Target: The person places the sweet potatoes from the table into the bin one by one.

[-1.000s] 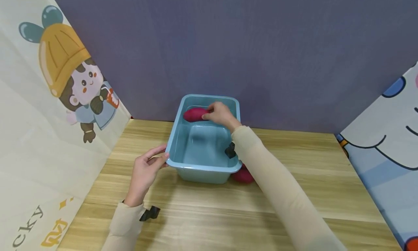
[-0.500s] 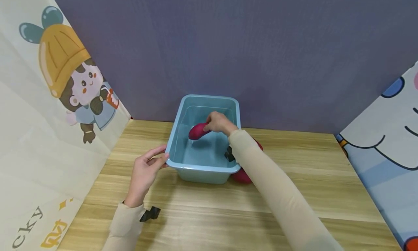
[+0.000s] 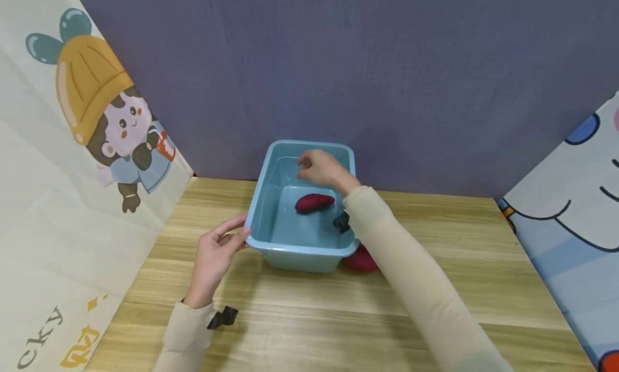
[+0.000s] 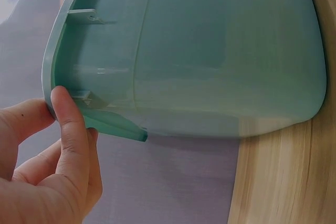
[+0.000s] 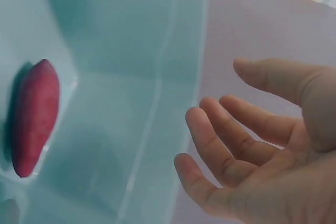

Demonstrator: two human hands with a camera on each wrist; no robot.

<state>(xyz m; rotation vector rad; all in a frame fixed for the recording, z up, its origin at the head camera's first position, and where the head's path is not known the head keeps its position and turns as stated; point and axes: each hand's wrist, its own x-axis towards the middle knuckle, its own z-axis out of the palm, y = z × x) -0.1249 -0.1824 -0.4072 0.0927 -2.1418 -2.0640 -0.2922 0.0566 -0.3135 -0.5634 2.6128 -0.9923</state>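
A light blue plastic bin point(image 3: 271, 242) stands on the wooden table, and one red-purple sweet potato point(image 3: 314, 202) lies on its floor. My left hand point(image 3: 216, 262) pinches the bin's rim at the near left corner, the thumb on one side and fingertips beneath the lip in the left wrist view. Above the far part of the bin, my right hand point(image 3: 323, 170) has let its fingers spread in a loose curve, with nothing between them. The right wrist view has the sweet potato point(image 5: 35, 119) well apart from those fingers. Another red-purple sweet potato point(image 3: 359, 260) sits outside, by the near right corner, partly hidden by the right sleeve.
A dark blue-grey wall point(image 3: 411, 92) rises right behind the bin. Cartoon-printed panels flank the wooden table point(image 3: 309, 318) at left and right. Black straps show at both sleeve cuffs.
The right hand lowered a sweet potato from the bin's far end to its floor, released it and moved back up and away. The left hand kept its place on the rim.
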